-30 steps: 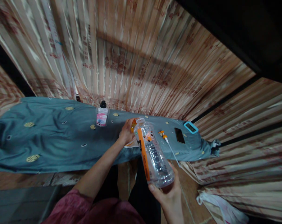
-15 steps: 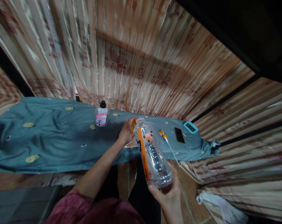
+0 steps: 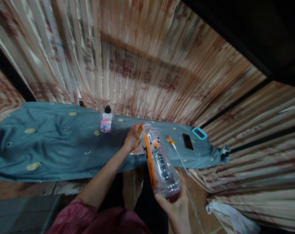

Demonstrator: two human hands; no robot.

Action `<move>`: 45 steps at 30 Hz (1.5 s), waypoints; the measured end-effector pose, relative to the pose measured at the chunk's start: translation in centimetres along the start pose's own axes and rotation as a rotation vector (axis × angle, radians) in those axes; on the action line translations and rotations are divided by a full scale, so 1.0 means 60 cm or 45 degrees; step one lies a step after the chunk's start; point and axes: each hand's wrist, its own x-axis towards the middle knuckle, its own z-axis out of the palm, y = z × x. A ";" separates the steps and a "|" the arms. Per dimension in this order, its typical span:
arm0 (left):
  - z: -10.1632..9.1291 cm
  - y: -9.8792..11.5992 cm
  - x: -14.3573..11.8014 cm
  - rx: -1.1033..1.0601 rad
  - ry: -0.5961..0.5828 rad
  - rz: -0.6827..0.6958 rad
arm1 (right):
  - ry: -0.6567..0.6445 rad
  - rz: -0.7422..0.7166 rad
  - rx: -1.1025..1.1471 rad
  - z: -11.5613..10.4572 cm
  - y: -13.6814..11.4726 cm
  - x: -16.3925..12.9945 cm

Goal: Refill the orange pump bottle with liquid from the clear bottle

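The right hand (image 3: 176, 204) grips the base of a clear plastic bottle with an orange stripe (image 3: 159, 161); the left hand's (image 3: 132, 137) fingers pinch its orange cap (image 3: 139, 129).

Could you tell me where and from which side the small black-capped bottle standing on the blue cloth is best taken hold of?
Probably around its clear body, just below the black cap. The small bottle stands upright and alone on the blue cloth; come from the near side, since the curtain hangs close behind it.

No legible text on the clear bottle (image 3: 159, 162) or small bottle (image 3: 106, 120).
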 end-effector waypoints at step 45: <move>-0.003 0.003 -0.001 0.000 -0.027 -0.018 | -0.011 -0.028 -0.051 -0.003 0.002 0.000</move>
